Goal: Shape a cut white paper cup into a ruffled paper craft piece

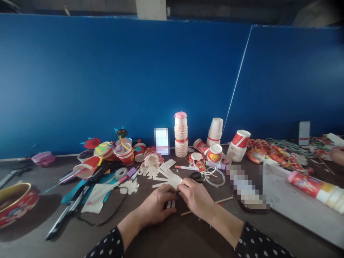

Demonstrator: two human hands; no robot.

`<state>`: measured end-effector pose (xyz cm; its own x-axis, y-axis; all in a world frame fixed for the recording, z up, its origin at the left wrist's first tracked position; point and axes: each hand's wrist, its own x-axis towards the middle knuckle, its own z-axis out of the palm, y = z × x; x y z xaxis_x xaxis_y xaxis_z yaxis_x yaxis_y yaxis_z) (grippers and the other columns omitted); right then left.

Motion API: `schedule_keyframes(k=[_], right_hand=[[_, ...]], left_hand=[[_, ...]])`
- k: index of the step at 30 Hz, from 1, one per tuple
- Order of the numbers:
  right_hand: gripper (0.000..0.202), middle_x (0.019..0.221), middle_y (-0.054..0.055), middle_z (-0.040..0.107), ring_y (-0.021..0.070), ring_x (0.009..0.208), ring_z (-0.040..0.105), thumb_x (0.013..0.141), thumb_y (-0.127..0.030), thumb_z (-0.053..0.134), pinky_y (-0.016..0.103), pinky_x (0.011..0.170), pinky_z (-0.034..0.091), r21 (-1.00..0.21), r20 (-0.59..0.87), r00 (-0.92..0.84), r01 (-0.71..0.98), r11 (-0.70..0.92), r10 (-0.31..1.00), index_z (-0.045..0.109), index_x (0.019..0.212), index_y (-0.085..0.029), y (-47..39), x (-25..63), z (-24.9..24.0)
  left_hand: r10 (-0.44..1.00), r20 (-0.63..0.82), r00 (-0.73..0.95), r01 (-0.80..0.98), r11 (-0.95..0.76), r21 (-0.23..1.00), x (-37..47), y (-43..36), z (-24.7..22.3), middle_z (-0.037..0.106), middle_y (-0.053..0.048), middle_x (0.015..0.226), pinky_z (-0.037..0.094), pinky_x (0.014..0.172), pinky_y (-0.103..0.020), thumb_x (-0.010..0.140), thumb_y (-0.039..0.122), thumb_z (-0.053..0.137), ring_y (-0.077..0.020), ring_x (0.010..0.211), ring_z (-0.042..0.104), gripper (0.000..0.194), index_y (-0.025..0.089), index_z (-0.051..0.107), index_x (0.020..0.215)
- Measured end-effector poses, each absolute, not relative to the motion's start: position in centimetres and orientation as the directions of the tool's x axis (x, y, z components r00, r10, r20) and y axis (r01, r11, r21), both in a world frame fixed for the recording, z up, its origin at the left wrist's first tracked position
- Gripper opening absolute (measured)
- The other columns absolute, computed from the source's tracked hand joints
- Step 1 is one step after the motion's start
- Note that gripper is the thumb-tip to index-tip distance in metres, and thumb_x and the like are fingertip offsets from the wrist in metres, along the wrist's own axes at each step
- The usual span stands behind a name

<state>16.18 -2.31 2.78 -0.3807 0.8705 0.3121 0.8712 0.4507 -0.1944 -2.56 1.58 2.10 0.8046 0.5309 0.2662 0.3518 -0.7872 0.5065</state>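
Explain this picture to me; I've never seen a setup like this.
There is no machine here, just a person's two bare hands. The single picture comes from a camera worn on the person's head, looking forward and down.

The left hand and right hand are at a white paper piece cut into spread strips. The fingers partly hide it, so how firmly each hand grips it is hard to tell.

On the dark table lie a roll of tape and paper scraps. Behind the hands stands a tall stack of cups, before a blue partition.
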Motion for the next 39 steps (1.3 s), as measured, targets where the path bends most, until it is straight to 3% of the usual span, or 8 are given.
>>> schedule_keyframes(k=[4,7,12,15,17,25,29,39], right_hand=[[0.013,0.095,0.004,0.060,0.0154,0.085,0.057,0.085,-0.026,0.052,0.023,0.072,0.040,-0.256,0.201,-0.462,0.826,0.501,0.864,0.062,0.088,-0.018,-3.1,17.1,3.9],[0.021,0.088,0.004,0.062,0.0182,0.083,0.059,0.077,-0.037,0.064,0.025,0.069,0.041,-0.254,0.061,-0.511,0.823,0.509,0.857,0.064,0.085,-0.017,-3.5,18.2,4.8],[0.018,0.085,0.004,0.063,0.0188,0.081,0.059,0.071,-0.030,0.070,0.025,0.066,0.040,-0.210,-0.046,-0.500,0.851,0.481,0.865,0.065,0.084,-0.019,-3.4,19.3,5.6],[0.005,0.081,0.003,0.063,0.0169,0.079,0.059,0.076,-0.020,0.062,0.024,0.065,0.039,-0.199,-0.041,-0.499,0.853,0.482,0.866,0.065,0.079,-0.018,-3.3,19.2,5.2],[0.008,0.080,0.004,0.063,0.0164,0.077,0.059,0.078,-0.017,0.057,0.024,0.064,0.038,-0.179,-0.031,-0.499,0.855,0.486,0.866,0.064,0.077,-0.017,-3.3,19.0,4.9],[0.008,0.083,0.004,0.062,0.0151,0.076,0.059,0.082,-0.020,0.053,0.024,0.064,0.037,-0.179,0.080,-0.449,0.871,0.456,0.890,0.060,0.080,-0.017,-3.3,18.6,4.1],[0.006,0.080,0.002,0.062,0.0132,0.072,0.058,0.081,-0.018,0.052,0.023,0.062,0.036,-0.205,0.109,-0.421,0.877,0.435,0.900,0.057,0.077,-0.017,-3.3,18.3,4.4],[0.013,0.081,0.003,0.062,0.0150,0.076,0.057,0.085,-0.016,0.045,0.023,0.064,0.037,-0.226,0.204,-0.458,0.838,0.497,0.865,0.058,0.082,-0.018,-3.0,17.9,3.2]], left_hand=[[0.509,0.290,0.810,0.325,-0.802,0.501,-2.6,1.7,1.8,0.057,-0.008,0.099,0.043,0.082,-0.031,0.078,0.027,0.061,-0.0203,0.092,0.052,0.020,0.018,0.065,0.095],[0.512,0.308,0.802,0.328,-0.808,0.490,-2.6,1.8,1.6,0.057,-0.009,0.100,0.043,0.083,-0.032,0.078,0.028,0.062,-0.0207,0.094,0.053,0.019,0.018,0.065,0.094],[0.503,0.327,0.800,0.338,-0.828,0.448,-2.5,1.9,1.2,0.060,-0.008,0.097,0.043,0.080,-0.031,0.081,0.031,0.060,-0.0204,0.092,0.054,0.014,0.018,0.065,0.085],[0.477,0.344,0.809,0.327,-0.851,0.411,-2.3,1.9,1.2,0.062,-0.007,0.091,0.043,0.076,-0.029,0.084,0.029,0.055,-0.0190,0.086,0.056,0.017,0.018,0.064,0.076],[0.461,0.353,0.815,0.323,-0.865,0.384,-2.3,1.9,1.2,0.063,-0.007,0.089,0.042,0.072,-0.027,0.086,0.028,0.052,-0.0179,0.082,0.056,0.021,0.018,0.064,0.073],[0.454,0.296,0.841,0.303,-0.847,0.437,-2.9,1.8,1.8,0.060,-0.007,0.102,0.042,0.080,-0.027,0.080,0.027,0.061,-0.0192,0.093,0.054,0.010,0.019,0.066,0.083],[0.468,0.294,0.834,0.323,-0.844,0.427,-2.8,1.7,1.8,0.060,-0.007,0.097,0.043,0.079,-0.026,0.084,0.021,0.054,-0.0179,0.090,0.054,0.012,0.018,0.065,0.081],[0.344,0.400,0.850,0.334,-0.938,0.096,-2.0,1.3,1.4,0.059,-0.004,0.069,0.039,0.059,-0.024,0.090,0.019,0.037,-0.0149,0.063,0.052,0.027,0.017,0.056,0.070]])
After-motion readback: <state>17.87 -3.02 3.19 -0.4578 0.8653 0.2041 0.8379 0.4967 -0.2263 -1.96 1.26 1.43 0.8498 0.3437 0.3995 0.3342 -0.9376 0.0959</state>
